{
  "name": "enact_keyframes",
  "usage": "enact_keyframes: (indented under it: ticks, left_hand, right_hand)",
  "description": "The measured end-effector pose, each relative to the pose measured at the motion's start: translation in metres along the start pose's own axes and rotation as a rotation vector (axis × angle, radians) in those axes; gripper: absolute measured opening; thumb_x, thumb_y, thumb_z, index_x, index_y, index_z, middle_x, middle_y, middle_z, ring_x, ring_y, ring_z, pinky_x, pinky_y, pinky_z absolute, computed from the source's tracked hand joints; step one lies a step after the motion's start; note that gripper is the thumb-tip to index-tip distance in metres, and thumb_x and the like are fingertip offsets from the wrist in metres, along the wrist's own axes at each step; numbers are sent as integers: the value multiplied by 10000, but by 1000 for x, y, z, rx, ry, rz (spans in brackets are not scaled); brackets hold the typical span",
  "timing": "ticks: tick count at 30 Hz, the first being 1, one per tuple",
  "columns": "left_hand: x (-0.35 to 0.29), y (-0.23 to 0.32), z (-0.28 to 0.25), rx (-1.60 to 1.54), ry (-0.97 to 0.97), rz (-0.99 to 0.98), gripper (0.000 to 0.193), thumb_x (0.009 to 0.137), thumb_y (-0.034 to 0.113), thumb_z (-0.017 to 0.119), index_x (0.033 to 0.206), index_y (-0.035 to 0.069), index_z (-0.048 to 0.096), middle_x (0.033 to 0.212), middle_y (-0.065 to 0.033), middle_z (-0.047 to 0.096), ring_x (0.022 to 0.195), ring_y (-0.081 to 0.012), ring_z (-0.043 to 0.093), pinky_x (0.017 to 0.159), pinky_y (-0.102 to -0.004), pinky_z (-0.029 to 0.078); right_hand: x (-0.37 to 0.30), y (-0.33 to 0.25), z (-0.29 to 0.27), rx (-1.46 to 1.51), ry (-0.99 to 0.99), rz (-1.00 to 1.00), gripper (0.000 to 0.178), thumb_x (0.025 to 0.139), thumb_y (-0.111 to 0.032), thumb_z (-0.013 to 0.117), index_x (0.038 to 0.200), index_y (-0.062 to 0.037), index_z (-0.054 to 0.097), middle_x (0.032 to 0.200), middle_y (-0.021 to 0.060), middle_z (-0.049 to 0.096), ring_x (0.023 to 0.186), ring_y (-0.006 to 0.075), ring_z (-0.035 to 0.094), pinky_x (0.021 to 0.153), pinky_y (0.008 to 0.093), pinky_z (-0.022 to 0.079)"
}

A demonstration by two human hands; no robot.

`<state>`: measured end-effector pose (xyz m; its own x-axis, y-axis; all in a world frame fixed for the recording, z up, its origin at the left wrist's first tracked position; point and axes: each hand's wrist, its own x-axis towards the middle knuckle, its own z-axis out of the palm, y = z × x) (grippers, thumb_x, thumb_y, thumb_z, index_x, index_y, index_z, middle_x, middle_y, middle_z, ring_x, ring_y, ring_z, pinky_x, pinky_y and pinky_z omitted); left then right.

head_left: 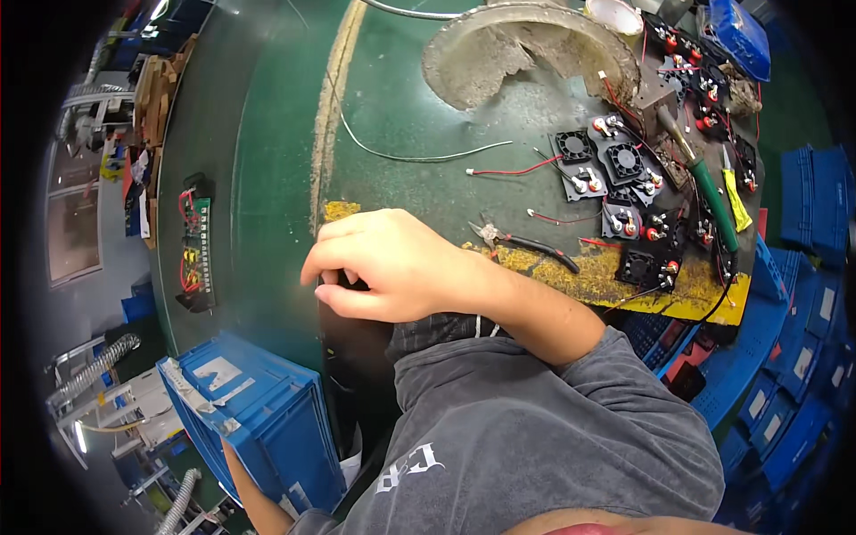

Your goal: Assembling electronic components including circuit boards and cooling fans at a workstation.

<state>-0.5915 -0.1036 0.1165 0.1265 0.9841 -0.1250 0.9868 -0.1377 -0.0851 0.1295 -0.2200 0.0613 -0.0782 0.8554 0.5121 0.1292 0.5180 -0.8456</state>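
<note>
My right hand hovers over the near edge of the green work table, its fingers loosely curled, thumb apart and nothing between them. My left forearm rises from the lower edge to a blue plastic crate, which covers the hand and its fingers. The crate stands tilted in view at the left of my body, with white paper labels on it. Just right of my right hand, diagonal cutters with black handles lie on the table. A thin loose wire curves across the top beyond it.
Several small black fans with red-and-white wired terminals crowd the table's right side. Among them lie a green-handled soldering iron and a yellow-handled tool. A crusted metal bowl sits at the back. A circuit board lies far left.
</note>
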Motion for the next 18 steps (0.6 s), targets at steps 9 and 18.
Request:
enact_keyframes:
  ticks: [9,18]
  left_hand:
    - [-8,8,-2,-282,21,-121,717,943,251,721,1541,25,397,1277,-208,618,1141,-344,628,938,-433,542]
    - [-55,0,-14,-559,63,-307,674,953,247,715,1520,20,429,1229,-185,644,1093,-313,651,901,-409,555]
  right_hand:
    - [-12,-9,9,-7,48,-51,127,873,-207,713,956,-110,705,805,51,628,767,274,661,680,401,531]
    - [-20,-14,2,-2,-57,58,134,892,-224,694,970,-117,713,830,51,652,811,272,673,713,406,531]
